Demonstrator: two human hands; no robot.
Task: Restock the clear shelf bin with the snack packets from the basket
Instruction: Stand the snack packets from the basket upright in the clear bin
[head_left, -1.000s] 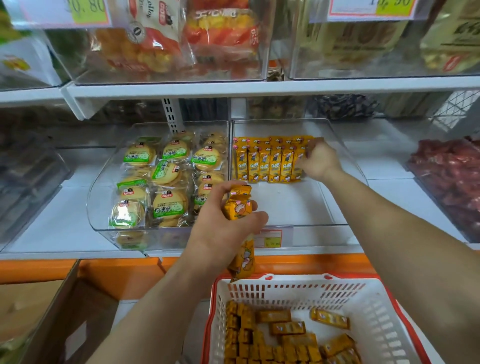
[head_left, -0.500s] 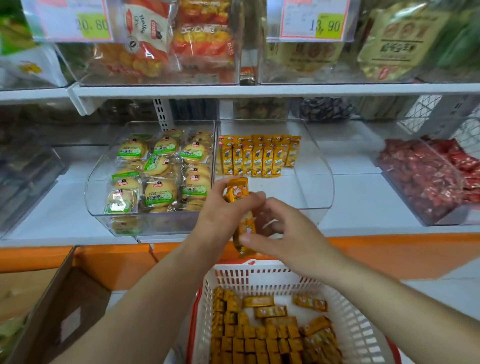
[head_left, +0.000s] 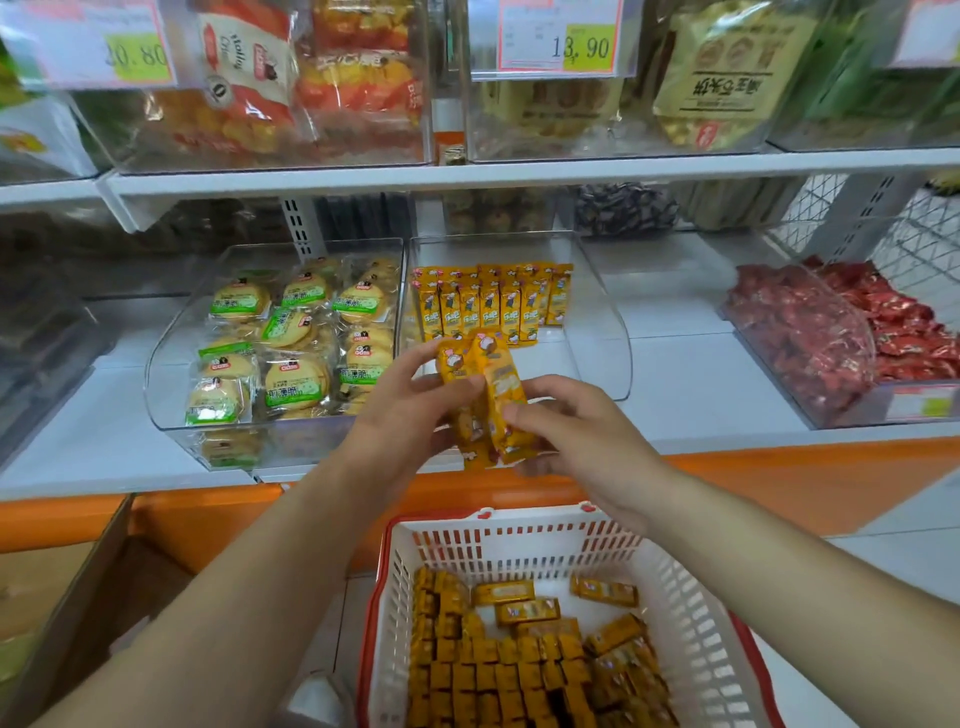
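Note:
My left hand (head_left: 410, 410) grips a small bunch of yellow snack packets (head_left: 488, 400) in front of the shelf edge, above the basket. My right hand (head_left: 582, 426) pinches the rightmost packet of that bunch between thumb and fingers. Behind them the clear shelf bin (head_left: 597, 312) holds a row of upright yellow packets (head_left: 491, 306) at its back; its front half is bare. The white basket with a red rim (head_left: 691, 623) below holds several yellow packets (head_left: 524, 660), some stacked, some loose.
A clear bin of round biscuit packs (head_left: 291, 343) stands left of the target bin. A bin of red sweets (head_left: 831, 332) sits at the right. The upper shelf (head_left: 519, 169) overhangs with full bins and price tags. A cardboard box (head_left: 67, 597) is at lower left.
My right hand has left the row at the back of the bin and come back to the bunch in my left hand, taking hold of a packet. The view has shifted right.

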